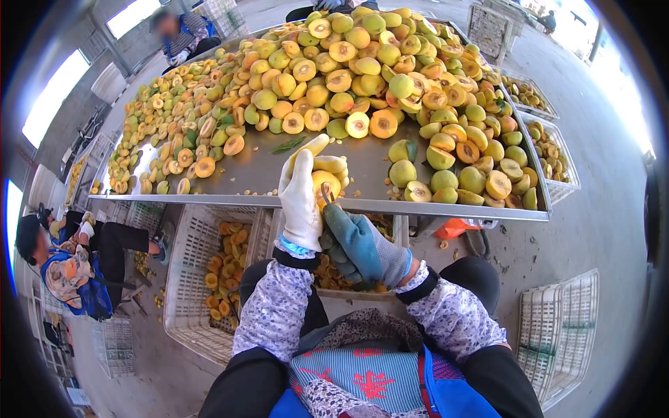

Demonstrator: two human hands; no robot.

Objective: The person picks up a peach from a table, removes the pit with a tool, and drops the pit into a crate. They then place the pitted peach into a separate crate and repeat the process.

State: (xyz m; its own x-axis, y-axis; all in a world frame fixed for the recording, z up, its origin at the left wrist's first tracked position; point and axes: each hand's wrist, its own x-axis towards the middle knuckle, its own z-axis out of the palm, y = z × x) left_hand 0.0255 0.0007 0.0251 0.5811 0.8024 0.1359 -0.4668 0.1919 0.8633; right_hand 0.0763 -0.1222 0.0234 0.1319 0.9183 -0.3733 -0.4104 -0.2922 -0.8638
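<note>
My left hand [304, 191], in a white glove, holds a yellow fruit piece [325, 184] between thumb and fingers, just over the table's front edge. Right beside it, my right hand [362, 244], in a teal and grey glove, is closed round a small tool [325, 194] whose metal tip touches the fruit. Most of the tool is hidden in the glove. Behind my hands, a large heap of whole and halved yellow-green fruit [341, 80] lies on the metal table [279, 164], with a green leaf [288, 145] near the front.
Below the table edge stand a white crate [188, 279] with orange fruit halves and another crate behind my wrists. An empty crate [557, 334] is on the floor at right. More fruit crates [550, 150] stand beyond the right edge. A seated person [90, 258] is at left, another [188, 35] behind.
</note>
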